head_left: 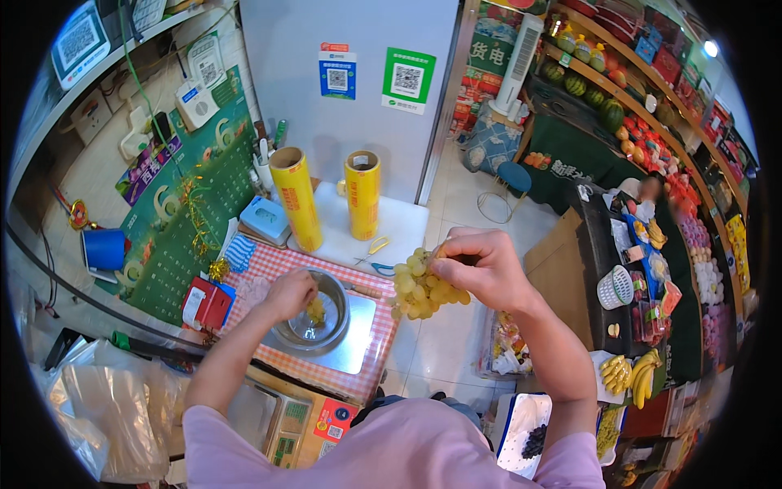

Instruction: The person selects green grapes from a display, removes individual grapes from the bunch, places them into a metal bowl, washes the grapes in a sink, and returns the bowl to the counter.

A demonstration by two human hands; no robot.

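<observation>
A bunch of pale green grapes [425,292] hangs from my right hand [481,265], its fingers pinched at the top of the bunch. It is held up right of the checkered table. My left hand [291,295] is over a round metal bowl [340,330], fingers closed, with a few yellow-green grapes [316,308] at its fingertips. Inside the bowl, the bottom is shiny and partly hidden by this hand. Under the bowl lies a flat metal plate [358,338] on a red-and-white checkered cloth [269,259].
Two yellow film rolls [295,200] stand by a white board [405,218], with scissors [375,247] and a knife [362,290] nearby. Plastic bags [110,407] hang lower left. Bananas [631,375], a white basket [615,287] and a person [646,196] are at the right, before fruit shelves.
</observation>
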